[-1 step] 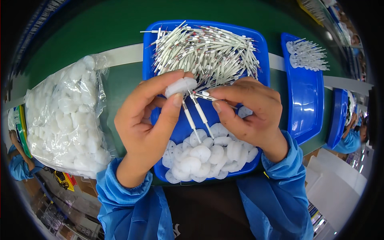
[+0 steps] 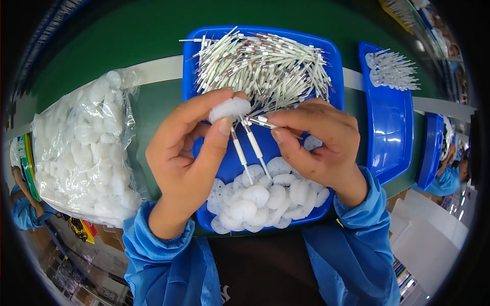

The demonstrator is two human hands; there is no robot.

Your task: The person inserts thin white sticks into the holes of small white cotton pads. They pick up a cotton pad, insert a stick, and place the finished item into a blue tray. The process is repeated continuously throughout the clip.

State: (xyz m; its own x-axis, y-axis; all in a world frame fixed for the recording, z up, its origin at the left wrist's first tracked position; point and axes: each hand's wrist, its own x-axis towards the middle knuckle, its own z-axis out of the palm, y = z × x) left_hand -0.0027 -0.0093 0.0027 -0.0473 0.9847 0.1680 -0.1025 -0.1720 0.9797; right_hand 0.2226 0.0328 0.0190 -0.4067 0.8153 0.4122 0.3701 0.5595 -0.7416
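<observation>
Between the thumb and fingers of my left hand (image 2: 186, 153) is a round, translucent white plastic disc (image 2: 228, 109). Two thin white rods (image 2: 253, 143) with silvery parts slant down from it toward me. My right hand (image 2: 326, 140) pinches another thin rod (image 2: 263, 122) with white and metal sections, its end close to the disc's edge. I cannot tell whether that end is inside the disc. Both hands are over a blue tray (image 2: 337, 61). A dense heap of similar rods (image 2: 265, 64) fills its far half, and a pile of white discs (image 2: 255, 201) lies in its near half.
On the left lies a clear plastic bag (image 2: 84, 148) full of white discs. To the right, a blue tray (image 2: 390, 132) holds discs with rods standing in them (image 2: 393, 71) at its far end. Another blue tray (image 2: 431, 148) and co-workers' blue sleeves (image 2: 443, 181) appear farther right.
The disc in my left hand has tilted very slightly, and the lower ends of its hanging rods have swung a little to the left. My right hand has stayed in place.
</observation>
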